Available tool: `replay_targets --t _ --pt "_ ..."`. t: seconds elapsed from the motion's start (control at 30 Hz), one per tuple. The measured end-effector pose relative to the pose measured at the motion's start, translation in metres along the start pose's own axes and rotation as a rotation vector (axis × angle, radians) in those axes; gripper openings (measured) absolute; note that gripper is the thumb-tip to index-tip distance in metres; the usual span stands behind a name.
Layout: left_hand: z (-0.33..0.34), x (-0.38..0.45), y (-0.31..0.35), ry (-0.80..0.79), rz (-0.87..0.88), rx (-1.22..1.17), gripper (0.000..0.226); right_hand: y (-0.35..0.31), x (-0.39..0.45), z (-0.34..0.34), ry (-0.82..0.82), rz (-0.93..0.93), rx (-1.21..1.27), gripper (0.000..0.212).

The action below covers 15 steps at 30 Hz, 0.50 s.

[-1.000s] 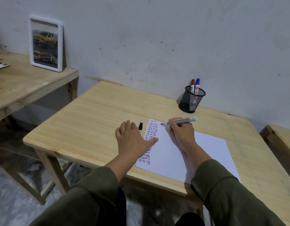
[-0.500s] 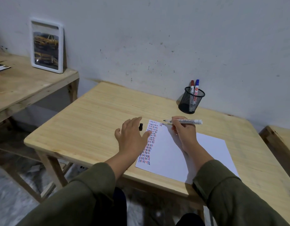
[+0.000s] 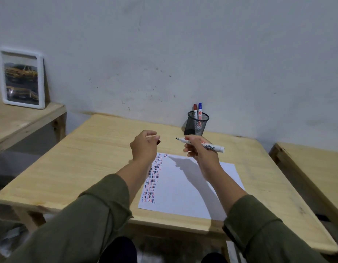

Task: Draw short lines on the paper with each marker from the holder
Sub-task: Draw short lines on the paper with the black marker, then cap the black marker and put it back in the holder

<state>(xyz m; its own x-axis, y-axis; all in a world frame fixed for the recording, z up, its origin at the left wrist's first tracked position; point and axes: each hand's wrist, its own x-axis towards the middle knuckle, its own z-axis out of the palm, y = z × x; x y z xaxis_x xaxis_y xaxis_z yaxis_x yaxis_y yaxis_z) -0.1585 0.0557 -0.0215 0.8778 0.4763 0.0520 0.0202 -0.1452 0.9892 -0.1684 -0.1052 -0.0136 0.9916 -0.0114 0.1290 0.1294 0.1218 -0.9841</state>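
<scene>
My right hand [image 3: 199, 149] holds a white marker [image 3: 211, 147] level above the paper, its bare black tip pointing left. My left hand [image 3: 144, 147] is raised off the table and pinches the small black cap [image 3: 158, 142], a short gap from the tip. The white paper [image 3: 183, 186] lies on the wooden table [image 3: 78, 168] below both hands, with columns of short red, blue and black lines along its left edge. A black mesh holder [image 3: 197, 125] stands at the back by the wall with a red marker [image 3: 195, 109] and a blue marker [image 3: 200, 108] upright in it.
A white-framed picture [image 3: 22, 78] leans on the wall atop a second wooden table [image 3: 22, 120] at the left. Another wooden table's edge [image 3: 306, 168] shows at the right. The grey wall runs right behind the holder.
My left hand picked the cap up off the table and rose. My right hand lifted the marker off the paper. Both hands now face each other in the air.
</scene>
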Motion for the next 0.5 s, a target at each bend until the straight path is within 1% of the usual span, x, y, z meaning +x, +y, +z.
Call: replay_targets --t 0.03,0.1,0.2,0.33,0.5 --pt "0.004 0.003 0.009 -0.005 -0.028 -0.034 0.005 -0.005 -0.001 -0.001 -0.007 -0.017 -0.003 0.015" --pt "0.012 0.01 0.02 -0.017 -0.087 -0.095 0.01 -0.014 -0.004 -0.003 -0.02 -0.049 -0.009 0.015" --pt "0.025 0.017 0.025 -0.108 -0.165 -0.241 0.012 -0.026 -0.006 -0.005 -0.029 -0.086 -0.04 0.014" --pt "0.037 0.017 0.033 -0.203 -0.169 -0.291 0.016 -0.036 -0.004 -0.008 -0.035 -0.107 -0.049 0.014" --pt "0.043 0.007 0.047 -0.26 -0.161 -0.343 0.014 -0.044 -0.002 -0.01 -0.045 -0.141 -0.053 0.015"
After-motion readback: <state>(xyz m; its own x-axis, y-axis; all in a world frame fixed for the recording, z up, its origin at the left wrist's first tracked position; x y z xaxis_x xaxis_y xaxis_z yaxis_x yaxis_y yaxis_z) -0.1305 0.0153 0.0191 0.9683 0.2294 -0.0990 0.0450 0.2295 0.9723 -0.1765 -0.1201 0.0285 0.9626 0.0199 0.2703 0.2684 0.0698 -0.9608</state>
